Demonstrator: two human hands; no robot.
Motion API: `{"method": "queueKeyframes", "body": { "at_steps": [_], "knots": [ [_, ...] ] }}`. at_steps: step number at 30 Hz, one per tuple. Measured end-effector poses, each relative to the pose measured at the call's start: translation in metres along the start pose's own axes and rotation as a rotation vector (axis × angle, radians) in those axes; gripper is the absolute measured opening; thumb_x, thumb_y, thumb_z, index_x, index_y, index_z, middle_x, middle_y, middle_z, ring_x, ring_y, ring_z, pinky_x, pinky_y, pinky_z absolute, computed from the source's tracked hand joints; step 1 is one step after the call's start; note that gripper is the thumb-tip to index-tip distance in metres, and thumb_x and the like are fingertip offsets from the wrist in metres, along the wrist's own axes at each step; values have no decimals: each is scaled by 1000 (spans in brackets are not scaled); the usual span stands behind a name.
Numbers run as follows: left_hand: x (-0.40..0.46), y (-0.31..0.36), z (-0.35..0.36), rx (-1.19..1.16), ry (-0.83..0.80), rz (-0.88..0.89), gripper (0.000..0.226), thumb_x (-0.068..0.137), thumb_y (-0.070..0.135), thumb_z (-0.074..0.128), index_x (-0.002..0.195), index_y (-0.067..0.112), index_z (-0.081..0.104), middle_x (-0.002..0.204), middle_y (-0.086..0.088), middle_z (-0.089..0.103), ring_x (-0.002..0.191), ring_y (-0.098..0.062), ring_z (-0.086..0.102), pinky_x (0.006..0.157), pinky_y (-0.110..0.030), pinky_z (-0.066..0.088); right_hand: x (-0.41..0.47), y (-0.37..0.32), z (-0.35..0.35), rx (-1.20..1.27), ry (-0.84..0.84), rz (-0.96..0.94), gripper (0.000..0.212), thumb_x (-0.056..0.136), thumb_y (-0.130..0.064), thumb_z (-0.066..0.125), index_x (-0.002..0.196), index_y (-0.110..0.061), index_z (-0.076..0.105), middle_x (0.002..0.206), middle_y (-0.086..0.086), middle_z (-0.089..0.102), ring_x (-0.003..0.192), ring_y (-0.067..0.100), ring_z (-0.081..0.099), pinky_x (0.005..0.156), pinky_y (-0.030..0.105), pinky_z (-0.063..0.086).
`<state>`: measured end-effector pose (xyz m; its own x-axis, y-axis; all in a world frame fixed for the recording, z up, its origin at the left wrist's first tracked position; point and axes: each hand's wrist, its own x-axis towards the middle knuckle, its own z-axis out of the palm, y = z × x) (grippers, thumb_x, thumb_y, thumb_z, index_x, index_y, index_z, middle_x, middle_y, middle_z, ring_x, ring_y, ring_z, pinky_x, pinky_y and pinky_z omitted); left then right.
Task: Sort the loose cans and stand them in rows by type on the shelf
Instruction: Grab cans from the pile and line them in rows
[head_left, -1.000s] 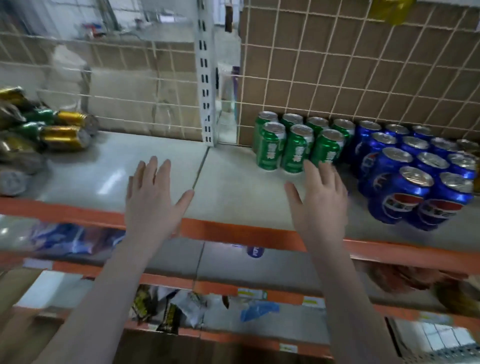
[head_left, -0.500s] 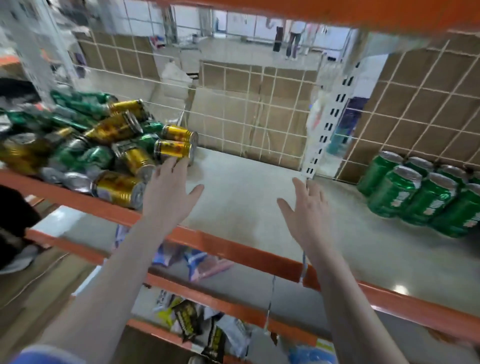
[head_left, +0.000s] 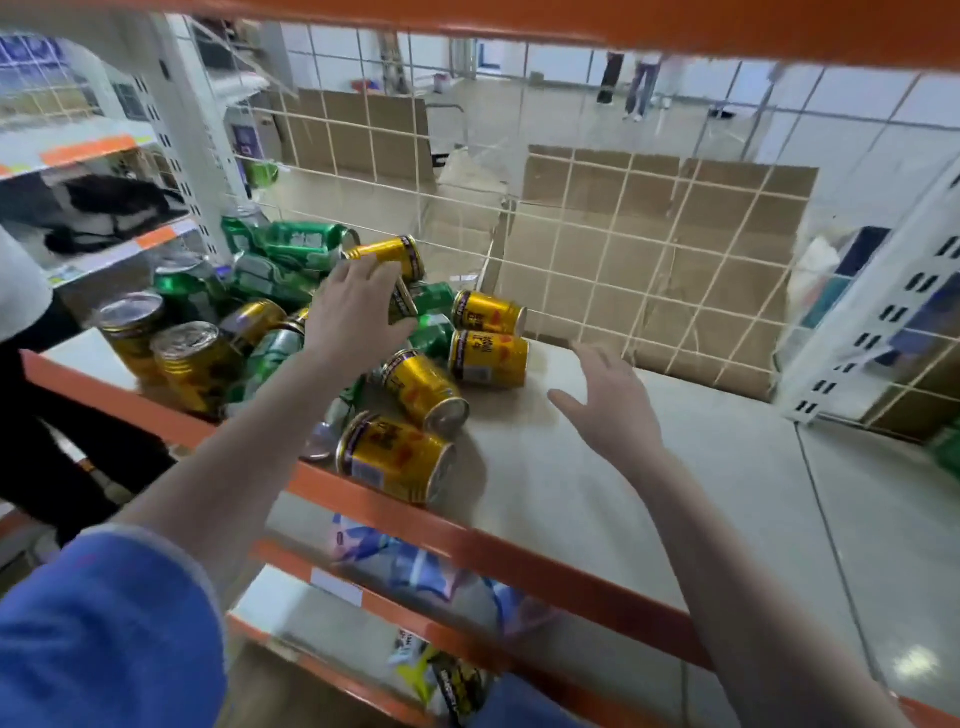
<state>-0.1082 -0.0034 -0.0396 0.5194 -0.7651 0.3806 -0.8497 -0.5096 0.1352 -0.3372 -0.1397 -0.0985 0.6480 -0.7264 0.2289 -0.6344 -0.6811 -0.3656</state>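
A heap of loose cans lies on the grey shelf (head_left: 597, 467) at the left. Gold cans lie on their sides: one at the front edge (head_left: 395, 457), one behind it (head_left: 423, 389), two further back (head_left: 488, 358) (head_left: 488, 312), one on top of the heap (head_left: 389, 254). Green cans (head_left: 296, 244) are mixed in behind. Two gold cans (head_left: 189, 358) stand upright at the far left. My left hand (head_left: 353, 312) reaches over the heap with fingers spread, holding nothing. Over bare shelf to the right of the cans, my right hand (head_left: 608, 400) hovers with relaxed fingers.
A wire grid (head_left: 597, 218) backed by cardboard closes the shelf's rear. An orange rail (head_left: 493, 551) runs along the front edge, and an orange beam (head_left: 727, 26) crosses overhead. A white upright (head_left: 872, 322) stands at right. Snack packets (head_left: 415, 571) lie on lower shelves.
The view swung left from the standing green and blue cans to the loose heap. Both hands moved with it, and my left hand has reached forward over the heap.
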Motion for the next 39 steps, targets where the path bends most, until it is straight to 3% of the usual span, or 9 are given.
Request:
{"method": "queueKeyframes", "body": {
  "at_steps": [4, 9, 12, 16, 24, 26, 30, 35, 39],
  "knots": [
    [42, -34, 7, -4, -57, 80, 68, 85, 36, 64, 141, 8, 36, 148, -19, 31, 138, -35, 25, 112, -47, 23, 27, -29, 17, -2, -35, -48, 69, 85, -33, 65, 143, -13, 34, 144, 9, 40, 133, 25, 36, 109, 35, 29],
    [79, -66, 19, -143, -154, 118, 67, 89, 53, 50, 141, 13, 38, 143, -18, 39, 132, -36, 35, 108, -50, 31, 54, -53, 35, -104, -114, -47, 76, 80, -30, 69, 145, -16, 32, 144, 7, 41, 131, 24, 38, 108, 37, 33],
    [98, -73, 23, -258, -195, 92, 59, 93, 46, 48, 141, 12, 39, 142, -18, 41, 130, -35, 37, 107, -47, 32, 62, -58, 39, -99, -153, 1, 79, 76, -29, 74, 144, -18, 34, 137, 8, 46, 124, 26, 45, 103, 39, 39],
    [111, -75, 27, -233, -282, 73, 56, 92, 41, 53, 140, 14, 41, 138, -20, 46, 124, -37, 44, 98, -45, 38, 63, -58, 41, -94, -162, 70, 76, 69, -36, 79, 133, -18, 44, 122, 10, 48, 109, 27, 49, 95, 39, 44],
    [141, -79, 22, -13, -450, 171, 48, 85, 48, 61, 108, 7, 59, 102, -13, 64, 95, -31, 57, 78, -37, 46, 45, -53, 52, 51, -62, 185, 64, 55, -54, 78, 111, -35, 52, 101, -3, 55, 94, 16, 52, 80, 31, 49],
    [145, -77, 21, 24, -453, 196, 51, 82, 53, 61, 102, 6, 59, 92, -10, 59, 91, -30, 56, 74, -36, 46, 40, -54, 49, 59, -36, 213, 60, 52, -55, 77, 102, -32, 53, 96, -1, 56, 88, 16, 53, 74, 30, 49],
    [144, -75, 21, 30, -374, 189, 45, 78, 51, 66, 88, 7, 63, 74, -6, 57, 72, -25, 56, 58, -30, 43, 31, -53, 45, 75, -11, 242, 62, 55, -45, 81, 107, -22, 54, 98, 5, 52, 89, 20, 51, 77, 32, 48],
    [142, -84, 28, -64, -268, 184, 52, 73, 49, 72, 106, 10, 62, 97, -10, 61, 84, -25, 54, 66, -33, 46, 26, -53, 44, 125, 11, 289, 80, 44, -76, 70, 104, -26, 54, 95, 2, 56, 86, 17, 54, 74, 32, 53],
    [138, -85, 28, -162, -229, 178, 62, 73, 45, 74, 122, 12, 55, 112, -13, 55, 94, -27, 52, 72, -35, 44, 24, -56, 41, 141, 32, 280, 75, 51, -64, 77, 110, -23, 54, 100, 4, 56, 90, 18, 53, 80, 34, 52]
  ]
}}
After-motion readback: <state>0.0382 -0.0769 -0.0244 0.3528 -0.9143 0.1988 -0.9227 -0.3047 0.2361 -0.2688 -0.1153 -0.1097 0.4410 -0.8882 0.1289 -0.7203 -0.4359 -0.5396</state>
